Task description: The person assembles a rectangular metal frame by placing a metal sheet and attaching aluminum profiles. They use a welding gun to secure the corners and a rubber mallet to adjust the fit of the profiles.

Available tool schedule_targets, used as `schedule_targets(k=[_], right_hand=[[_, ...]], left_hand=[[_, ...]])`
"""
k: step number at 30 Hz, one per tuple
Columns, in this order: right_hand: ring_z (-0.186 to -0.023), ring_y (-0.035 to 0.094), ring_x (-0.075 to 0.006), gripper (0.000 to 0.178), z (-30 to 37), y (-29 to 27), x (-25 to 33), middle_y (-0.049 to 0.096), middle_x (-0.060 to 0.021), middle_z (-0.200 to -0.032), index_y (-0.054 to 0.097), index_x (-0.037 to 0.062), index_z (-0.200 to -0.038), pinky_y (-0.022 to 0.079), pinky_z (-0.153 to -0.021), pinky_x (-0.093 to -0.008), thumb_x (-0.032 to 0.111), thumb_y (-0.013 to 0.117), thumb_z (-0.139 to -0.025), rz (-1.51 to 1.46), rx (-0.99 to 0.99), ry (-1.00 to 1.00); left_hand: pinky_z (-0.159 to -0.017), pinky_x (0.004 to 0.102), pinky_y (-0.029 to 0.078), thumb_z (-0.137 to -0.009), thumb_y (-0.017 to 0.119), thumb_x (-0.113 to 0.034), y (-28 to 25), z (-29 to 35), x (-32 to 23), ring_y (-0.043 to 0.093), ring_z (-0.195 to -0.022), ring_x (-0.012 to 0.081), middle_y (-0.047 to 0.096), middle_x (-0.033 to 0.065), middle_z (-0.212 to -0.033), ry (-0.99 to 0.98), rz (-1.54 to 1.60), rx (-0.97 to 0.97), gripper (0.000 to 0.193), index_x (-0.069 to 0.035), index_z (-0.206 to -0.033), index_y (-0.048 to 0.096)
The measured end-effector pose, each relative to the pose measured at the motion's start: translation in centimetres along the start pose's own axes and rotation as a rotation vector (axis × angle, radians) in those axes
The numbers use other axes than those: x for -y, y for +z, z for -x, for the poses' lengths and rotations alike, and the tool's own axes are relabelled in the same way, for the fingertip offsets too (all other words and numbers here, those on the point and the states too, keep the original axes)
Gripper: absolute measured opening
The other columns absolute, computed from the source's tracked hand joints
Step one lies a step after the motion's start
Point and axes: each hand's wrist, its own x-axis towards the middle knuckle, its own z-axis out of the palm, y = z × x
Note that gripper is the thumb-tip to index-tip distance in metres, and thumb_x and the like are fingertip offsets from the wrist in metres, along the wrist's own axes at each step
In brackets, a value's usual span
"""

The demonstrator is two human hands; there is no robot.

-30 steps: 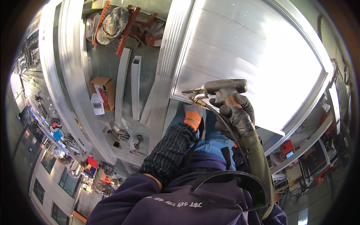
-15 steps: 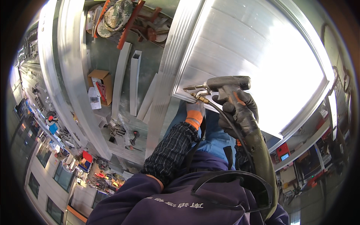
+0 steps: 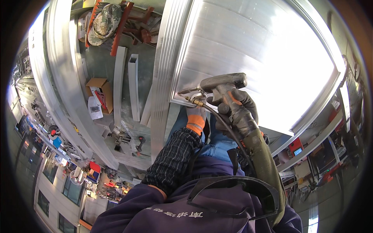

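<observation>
My right hand (image 3: 248, 105), in a dark glove, grips a black handheld welding gun (image 3: 223, 82) by its handle. The gun's thin metal nozzle (image 3: 188, 91) points left, close to the near left corner of a shiny metal panel (image 3: 229, 46) with a raised frame. A dark hose with a brass fitting (image 3: 199, 103) curves back from the nozzle, and a thick green sleeve (image 3: 264, 163) trails from the handle. My left hand (image 3: 196, 115), in a grey and orange glove, is at the panel's near edge just below the nozzle; its fingers are mostly hidden there.
A long ribbed metal beam (image 3: 161, 77) runs along the panel's left side. Further left, loose square tubes (image 3: 133, 87), an open cardboard box (image 3: 105, 87) and a drill (image 3: 140, 143) lie about. A camouflage cap (image 3: 105, 23) rests at a red rack. Dark eyewear (image 3: 233, 184) hangs at my chest.
The whole view has shifted slightly, so most things appear further left. My right hand keeps its grip on the welding gun, and the nozzle stays near the same panel corner.
</observation>
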Motion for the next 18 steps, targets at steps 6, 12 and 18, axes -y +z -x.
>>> schedule_targets(k=[6, 12, 18], right_hand=[[-0.048, 0.065, -0.0326, 0.046, -0.7, -2.2, 0.5, 0.071, -0.0179, -0.077, 0.059, -0.0035, -0.122, 0.056, -0.041, -0.042, 0.034, 0.066, -0.097, -0.11, 0.094, 0.086], [-0.05, 0.066, -0.0309, 0.046, -0.2, -1.5, 0.5, 0.071, -0.0172, -0.079, 0.059, -0.002, -0.126, 0.057, -0.042, -0.0411, 0.033, 0.066, -0.098, -0.174, 0.152, 0.118], [-0.057, 0.068, -0.0256, 0.047, -0.3, -1.0, 0.2, 0.072, -0.0162, -0.082, 0.059, -0.0013, -0.129, 0.058, -0.044, -0.0378, 0.033, 0.065, -0.098, -0.081, 0.125, 0.046]], left_hand=[[-0.114, 0.0396, 0.045, -0.111, 0.047, -0.03, -1.1, 0.0, -6.5, 0.06, -0.128, 0.0265, 0.066, 0.0106, -0.135, -0.09, -0.218, 0.073, 0.039, 0.0, -0.136, 0.053], [-0.113, 0.0467, 0.045, -0.108, 0.045, -0.03, 0.3, -0.4, -0.6, 0.061, -0.129, 0.0314, 0.067, 0.0101, -0.136, 0.026, -0.51, 0.082, 0.039, -0.008, -0.137, 0.06], [-0.112, 0.0497, 0.044, -0.106, 0.045, -0.031, 1.9, -0.6, 3.9, 0.06, -0.129, 0.0331, 0.066, 0.0094, -0.137, -0.058, -0.238, 0.051, 0.041, -0.011, -0.137, 0.063]])
